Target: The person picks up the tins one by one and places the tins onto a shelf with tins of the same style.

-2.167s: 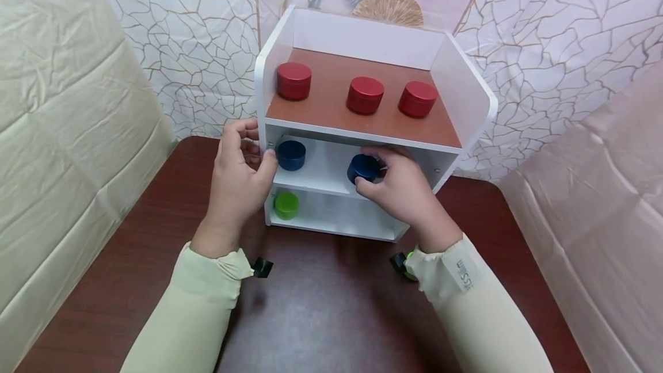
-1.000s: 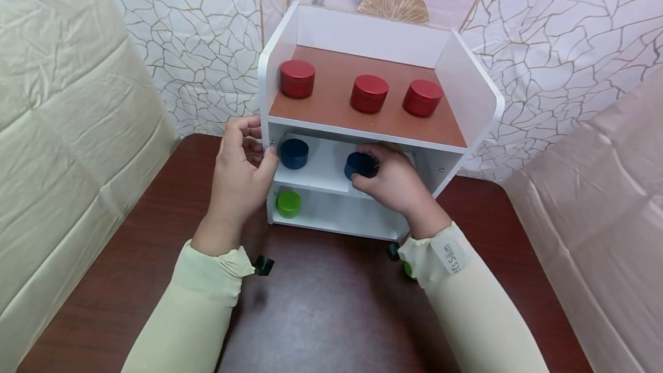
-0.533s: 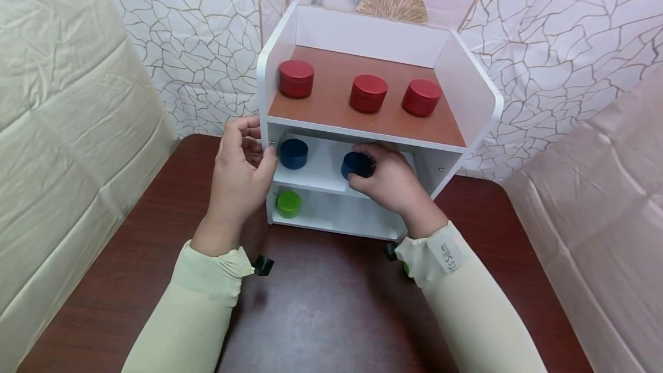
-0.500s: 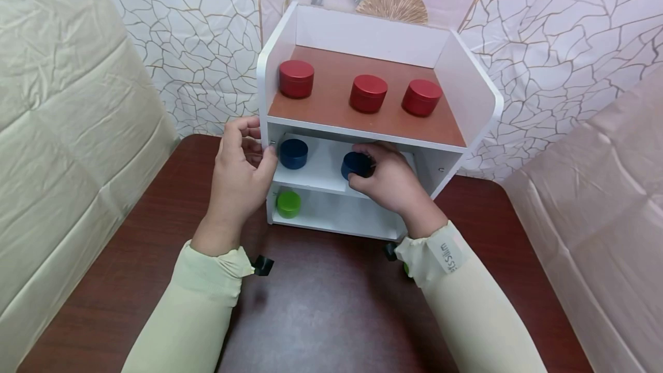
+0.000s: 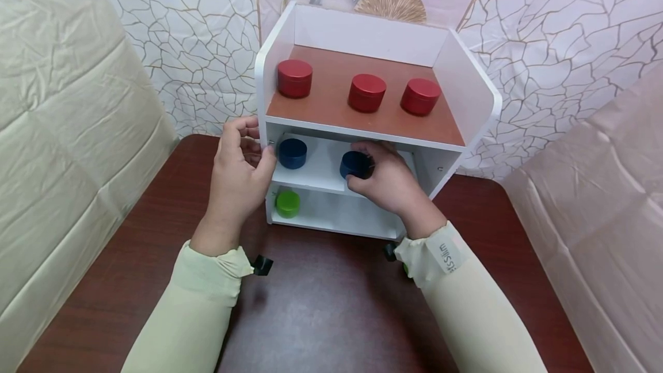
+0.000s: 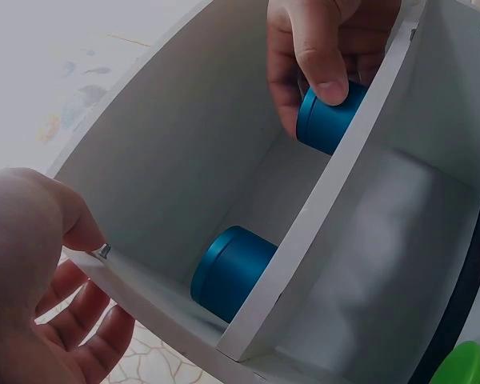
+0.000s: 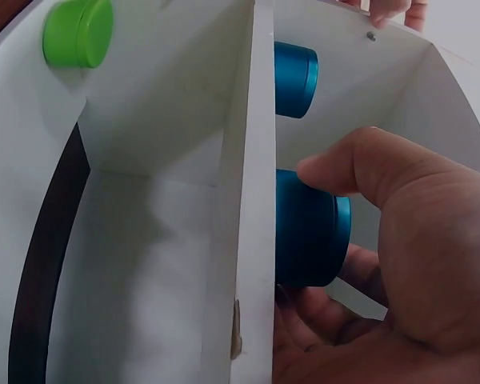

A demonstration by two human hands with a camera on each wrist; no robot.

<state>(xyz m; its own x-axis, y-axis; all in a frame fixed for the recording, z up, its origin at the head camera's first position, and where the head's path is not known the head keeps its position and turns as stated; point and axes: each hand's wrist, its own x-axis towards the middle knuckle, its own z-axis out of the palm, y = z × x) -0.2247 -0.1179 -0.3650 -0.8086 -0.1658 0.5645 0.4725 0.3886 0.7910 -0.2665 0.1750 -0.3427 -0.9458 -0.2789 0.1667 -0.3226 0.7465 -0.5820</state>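
Observation:
A small white shelf unit (image 5: 489, 105) stands on the table, three levels high. On its middle level my right hand (image 5: 389, 180) pinches a round blue tin (image 5: 352, 166) between thumb and fingers. The right wrist view shows the thumb on the near side of this tin (image 7: 308, 232) and the fingers curled round the far side. A second blue tin (image 5: 292, 153) sits by the left wall of the same level. My left hand (image 5: 235, 177) grips the unit's left side panel, its thumb (image 6: 84, 228) at the front edge and its fingers outside.
Three red tins (image 5: 294, 79) stand on the brown top level. One green tin (image 5: 288, 204) sits at the left of the bottom level. Another green thing (image 5: 406, 270) is mostly hidden by the right cuff. Patterned cloth hangs behind the dark table (image 5: 321, 304).
My right hand has slid the blue tin a little to the left along the middle level, mostly early on, with hardly any motion lately. The left hand keeps its place on the panel.

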